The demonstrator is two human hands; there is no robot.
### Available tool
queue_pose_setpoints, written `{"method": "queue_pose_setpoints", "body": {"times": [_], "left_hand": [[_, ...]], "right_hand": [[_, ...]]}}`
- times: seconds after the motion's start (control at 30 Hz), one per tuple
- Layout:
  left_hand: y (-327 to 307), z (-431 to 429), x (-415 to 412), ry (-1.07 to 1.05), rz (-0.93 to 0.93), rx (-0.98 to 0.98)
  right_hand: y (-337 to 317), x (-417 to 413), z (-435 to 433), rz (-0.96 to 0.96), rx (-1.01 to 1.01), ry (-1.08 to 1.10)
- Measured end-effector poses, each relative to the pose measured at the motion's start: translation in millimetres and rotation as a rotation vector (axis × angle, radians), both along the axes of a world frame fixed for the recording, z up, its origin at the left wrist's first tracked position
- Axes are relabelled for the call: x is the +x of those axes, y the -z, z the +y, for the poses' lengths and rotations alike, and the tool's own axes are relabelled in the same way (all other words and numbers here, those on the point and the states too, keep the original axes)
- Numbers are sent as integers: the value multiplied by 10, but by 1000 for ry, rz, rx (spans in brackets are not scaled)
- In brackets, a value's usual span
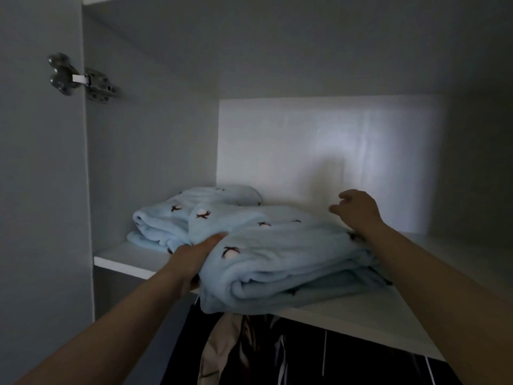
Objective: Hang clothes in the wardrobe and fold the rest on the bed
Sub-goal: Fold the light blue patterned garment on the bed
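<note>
Left hand [191, 259] fingers tucked under folded blue fleece [277, 254], unseen. Right hand [358, 209] motion-blurred. Hanging clothes [249, 351] dark, cut by bottom edge, tops behind shelf [388, 315].

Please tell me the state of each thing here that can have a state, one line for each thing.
front blue fleece: folded, on the shelf, overhanging its front edge.
back blue fleece: folded, on the shelf.
left hand: grips the front blue fleece's left side.
right hand: fingers loosely curled, holding nothing.
wardrobe door: open.
dark clothes: hanging below the shelf.
</note>
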State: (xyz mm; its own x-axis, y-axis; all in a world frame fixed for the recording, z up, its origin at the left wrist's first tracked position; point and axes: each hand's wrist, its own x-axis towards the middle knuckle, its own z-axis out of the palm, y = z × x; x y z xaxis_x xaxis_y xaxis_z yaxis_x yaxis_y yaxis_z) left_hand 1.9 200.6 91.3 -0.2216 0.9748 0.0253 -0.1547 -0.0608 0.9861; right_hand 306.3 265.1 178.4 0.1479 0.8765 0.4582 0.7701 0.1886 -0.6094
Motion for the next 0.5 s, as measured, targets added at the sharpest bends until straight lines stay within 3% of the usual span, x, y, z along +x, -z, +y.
{"method": "queue_pose_setpoints", "body": {"times": [0.2, 0.37, 0.43, 0.5], "left_hand": [[-43, 100, 176, -24, 43, -114], [-39, -213, 179, 279, 72, 32], [-93, -307, 90, 179, 490, 90], [-154, -320, -41, -173, 1006, 208]], "right_hand": [[50, -351, -387, -240, -219, -79], [293, -583, -865, -299, -393, -140], [384, -637, -966, -285, -435, -137], [438, -647, -1023, -248, -440, -114]]}}
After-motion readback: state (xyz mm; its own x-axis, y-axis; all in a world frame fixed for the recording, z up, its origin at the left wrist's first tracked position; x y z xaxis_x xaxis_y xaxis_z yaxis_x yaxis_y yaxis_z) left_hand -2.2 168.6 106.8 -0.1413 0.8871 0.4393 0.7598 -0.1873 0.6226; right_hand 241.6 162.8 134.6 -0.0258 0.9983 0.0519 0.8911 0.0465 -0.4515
